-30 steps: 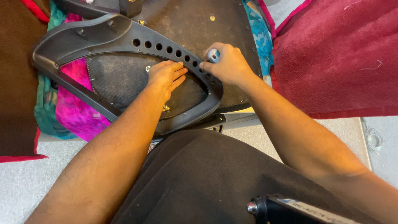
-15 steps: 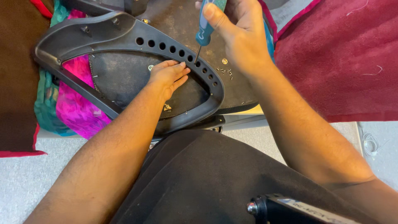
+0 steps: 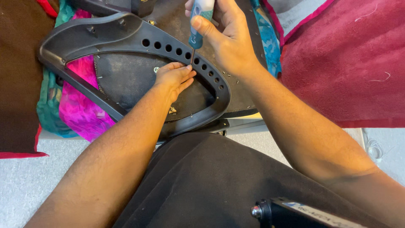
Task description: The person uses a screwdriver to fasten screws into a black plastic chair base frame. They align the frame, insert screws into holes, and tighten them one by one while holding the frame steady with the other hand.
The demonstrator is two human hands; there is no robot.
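- At nine o'clock a brown cloth [image 3: 17, 84] lies beside a pink and teal fabric [image 3: 80, 109], which shows through the open middle of the frame.
- The black plastic frame [image 3: 126, 36] lies flat on the bench, curved like a bow, with a straight bar running from ten o'clock down toward six o'clock and a row of round holes [image 3: 177, 50] along its upper arc.
- Inside the frame sits a dark grey panel [image 3: 130, 80], dusty and scuffed, with a small metal fitting near its top edge and another by its lower edge.
- The left hand [image 3: 173, 78] rests palm down on that panel, fingers [image 3: 185, 69] close together and holding nothing, their tips touching the frame's inner edge just under the tool's tip.
- The right hand [image 3: 223, 38], at twelve o'clock, has its fingers wrapped round a screwdriver [image 3: 198, 25] with a teal handle, held upright, its thin shaft pointing down at the arc among the holes.
- As a judgement, the fastening work is in its middle: the tip is set, and most holes look empty.
- A dark red cloth [image 3: 337, 63] covers the three o'clock side.
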